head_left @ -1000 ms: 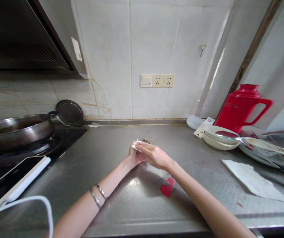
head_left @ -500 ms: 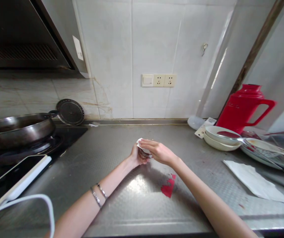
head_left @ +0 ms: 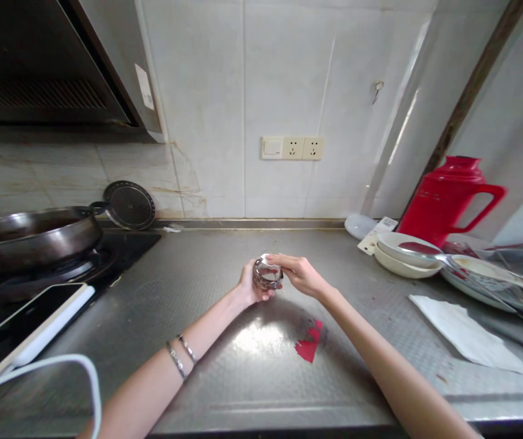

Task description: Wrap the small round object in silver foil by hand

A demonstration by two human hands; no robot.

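My left hand (head_left: 251, 286) is wrapped round a small, round, shiny object (head_left: 268, 281) with a dark, patterned rim and a pale middle. It looks like a small glass dish or cup, held up over the steel counter, but its exact kind cannot be made out. Fingers closed, my right hand (head_left: 300, 273) presses a piece of white tissue (head_left: 264, 259) against the object's far rim. Part of the tissue is hidden under those fingers. Below the hands, a torn red scrap (head_left: 308, 346) lies on the counter.
At left, a steel pan (head_left: 37, 238) sits on the black hob, near a phone (head_left: 24, 329) with a white cable (head_left: 78, 361). To the right stand a red thermos (head_left: 444, 198), stacked bowls (head_left: 403, 263) and a folded white paper (head_left: 469, 335). A round dark lid (head_left: 130, 205) leans on the wall.
My right hand has shifted slightly right, uncovering more of the round object's rim and inside. The left hand keeps its hold, with the object now turned more toward me.
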